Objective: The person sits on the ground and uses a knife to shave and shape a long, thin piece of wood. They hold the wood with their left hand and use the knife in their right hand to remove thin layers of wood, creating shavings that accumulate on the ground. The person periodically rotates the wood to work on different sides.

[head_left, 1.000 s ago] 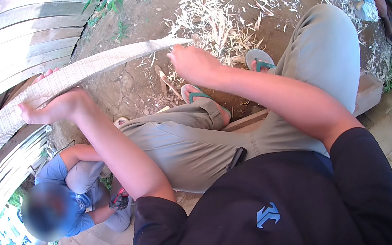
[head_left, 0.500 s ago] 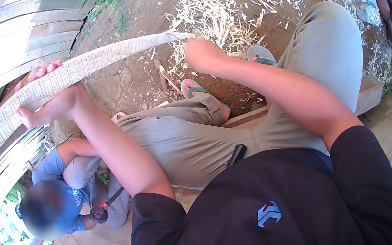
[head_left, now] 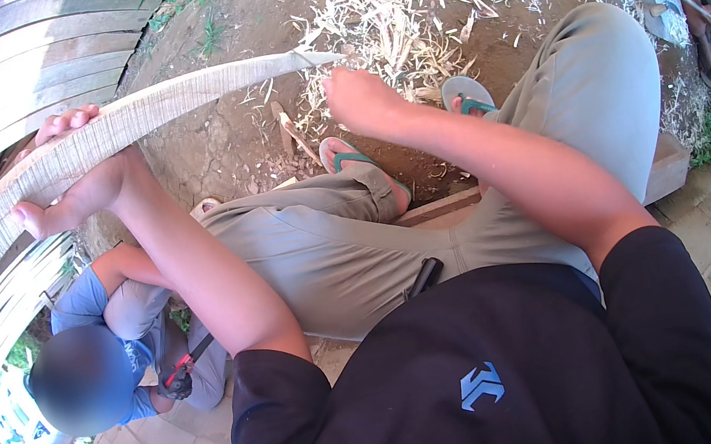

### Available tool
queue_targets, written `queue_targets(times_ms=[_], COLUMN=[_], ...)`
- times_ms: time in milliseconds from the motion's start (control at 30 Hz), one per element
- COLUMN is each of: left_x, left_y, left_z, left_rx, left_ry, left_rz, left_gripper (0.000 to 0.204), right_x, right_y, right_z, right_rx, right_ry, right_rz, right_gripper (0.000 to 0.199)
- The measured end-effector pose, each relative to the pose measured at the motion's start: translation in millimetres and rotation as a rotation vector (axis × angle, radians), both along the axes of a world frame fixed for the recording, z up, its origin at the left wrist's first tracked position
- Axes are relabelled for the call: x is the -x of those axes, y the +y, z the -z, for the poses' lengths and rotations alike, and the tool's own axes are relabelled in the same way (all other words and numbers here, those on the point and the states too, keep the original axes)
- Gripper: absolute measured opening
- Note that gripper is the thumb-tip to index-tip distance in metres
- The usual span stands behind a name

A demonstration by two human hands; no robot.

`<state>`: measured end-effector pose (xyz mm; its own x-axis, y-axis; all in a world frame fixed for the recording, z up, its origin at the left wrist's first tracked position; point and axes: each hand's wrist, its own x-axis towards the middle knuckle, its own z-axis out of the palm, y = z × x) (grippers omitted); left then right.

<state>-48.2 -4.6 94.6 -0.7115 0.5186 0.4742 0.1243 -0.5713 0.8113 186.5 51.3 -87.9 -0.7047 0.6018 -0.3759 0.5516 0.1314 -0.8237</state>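
The left hand grasps a long, tapering wooden board at its wide part — thumb at the near edge, fingers over the far edge — and the board is held up above the dirt ground, its narrow tip pointing to the person's right. The right hand is clenched just beside that tip, though whether it grips anything cannot be told. Pale wood shavings lie heaped on the ground beyond the sandalled feet, and a co-worker at the left holds a red-handled tool in a gloved hand.
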Motion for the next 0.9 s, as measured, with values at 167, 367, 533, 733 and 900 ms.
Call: queue_targets(times_ms=[167, 367, 533, 733, 900], left_x=[7, 18, 17, 14, 14], left_y=[-8, -11, -8, -4, -7], left_z=[-5, -3, -4, -6, -8], left_rx=[-0.003, 0.022, 0.048, 0.016, 0.003], left_ry=[-0.040, -0.043, 0.004, 0.005, 0.000], left_rz=[-0.015, 0.007, -0.002, 0.076, 0.131], left_gripper=[0.069, 0.074, 0.074, 0.068, 0.068], right_x=[6, 2, 0, -3, -4], right_y=[-1, -4, 8, 3, 4], right_z=[-7, -32, -15, 3, -14], right_rx=[0.003, 0.090, 0.082, 0.006, 0.029], right_ry=[-0.004, 0.005, -0.038, 0.001, -0.037], right_rz=[-0.028, -0.035, -0.057, 0.013, -0.022], right_gripper=[0.038, 0.039, 0.039, 0.038, 0.032])
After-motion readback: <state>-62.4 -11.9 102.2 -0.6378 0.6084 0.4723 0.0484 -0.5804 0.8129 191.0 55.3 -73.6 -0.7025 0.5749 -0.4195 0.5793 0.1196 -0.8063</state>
